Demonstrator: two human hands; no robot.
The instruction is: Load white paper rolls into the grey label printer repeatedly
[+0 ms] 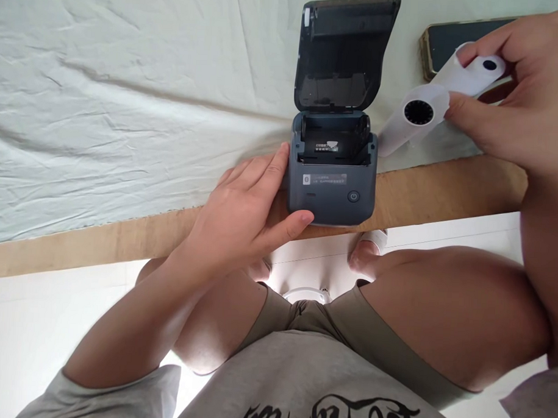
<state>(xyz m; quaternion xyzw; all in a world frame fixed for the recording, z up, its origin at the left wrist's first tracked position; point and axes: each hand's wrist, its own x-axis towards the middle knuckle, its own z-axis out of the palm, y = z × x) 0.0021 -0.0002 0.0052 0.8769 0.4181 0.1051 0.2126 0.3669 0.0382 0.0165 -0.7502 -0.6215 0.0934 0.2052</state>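
"Left hand (245, 198)?"
"Unclenched, fingers extended, touching the left side of the portable printer (327, 201)."
"Right hand (525, 89)?"
"Grasping two white paper rolls (397, 131) between thumb and fingers, right of the portable printer."

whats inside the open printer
Inside the printer, white markings and dark fittings show in the bay. Whatever lies beneath the front casing is covered and can't be seen.

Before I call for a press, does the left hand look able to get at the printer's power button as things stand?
Probably yes: the left hand is right at the side of the printer, nothing covers the power button, and the open lid is tipped back, away from it.
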